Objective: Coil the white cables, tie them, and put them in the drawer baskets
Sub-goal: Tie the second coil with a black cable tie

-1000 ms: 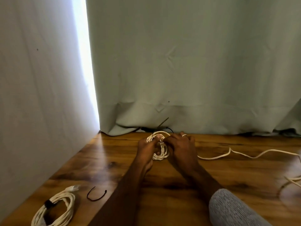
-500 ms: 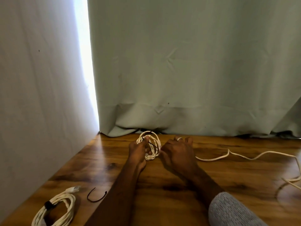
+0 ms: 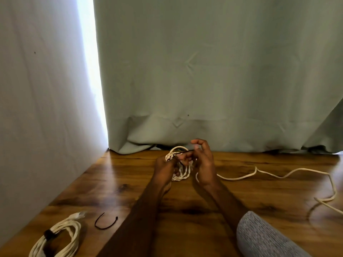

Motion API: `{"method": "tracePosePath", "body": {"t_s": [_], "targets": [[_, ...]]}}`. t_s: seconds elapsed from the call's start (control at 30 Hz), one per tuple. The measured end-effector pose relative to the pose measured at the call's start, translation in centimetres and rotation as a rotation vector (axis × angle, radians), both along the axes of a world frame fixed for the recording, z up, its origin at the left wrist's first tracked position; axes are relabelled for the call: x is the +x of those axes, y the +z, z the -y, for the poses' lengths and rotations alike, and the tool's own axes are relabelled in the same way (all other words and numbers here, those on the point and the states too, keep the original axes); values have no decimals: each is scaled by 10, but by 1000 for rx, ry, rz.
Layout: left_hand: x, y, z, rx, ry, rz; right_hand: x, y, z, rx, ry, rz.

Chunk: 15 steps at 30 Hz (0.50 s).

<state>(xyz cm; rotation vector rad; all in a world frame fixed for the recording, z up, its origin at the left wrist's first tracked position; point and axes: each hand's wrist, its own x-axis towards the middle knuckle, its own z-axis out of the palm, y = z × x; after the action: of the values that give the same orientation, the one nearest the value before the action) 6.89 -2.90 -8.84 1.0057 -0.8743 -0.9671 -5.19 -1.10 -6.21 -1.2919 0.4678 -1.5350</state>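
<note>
A small coil of white cable (image 3: 182,173) is held upright over the wooden table (image 3: 194,210), near the curtain. My left hand (image 3: 165,170) grips the coil's left side. My right hand (image 3: 203,162) pinches a thin black tie (image 3: 183,152) that runs across the top of the coil. A loose white cable (image 3: 278,175) trails from behind my right hand to the right edge of the table. A second white coil (image 3: 59,238), bound with a black strap, lies at the front left.
A spare black tie (image 3: 105,222) lies bent on the table beside the bound coil. A grey-green curtain (image 3: 213,71) hangs along the back edge and a white sheet (image 3: 37,108) closes the left side. No drawer baskets are in view.
Both hands have lifted the coil and shifted slightly. My right hand has risen and drawn the black tie out across the top of the coil.
</note>
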Motion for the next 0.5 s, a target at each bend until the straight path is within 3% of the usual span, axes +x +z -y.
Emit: {"method": "tracePosePath", "body": {"t_s": [0.13,0.23,0.33,0.5], "targets": [[1,3,-4,10,-28,-23,-8,0,9,60,-107,-96],[-1,5,-7,1,-88,-32,-11,-3,17,-50,-239,-313],[-2,4,-9,-18,-112,40,-13,-8,20,-220,-232,-498],[-3,6,-12,3,-115,124,-15,-6,24,-322,-258,-640]]}}
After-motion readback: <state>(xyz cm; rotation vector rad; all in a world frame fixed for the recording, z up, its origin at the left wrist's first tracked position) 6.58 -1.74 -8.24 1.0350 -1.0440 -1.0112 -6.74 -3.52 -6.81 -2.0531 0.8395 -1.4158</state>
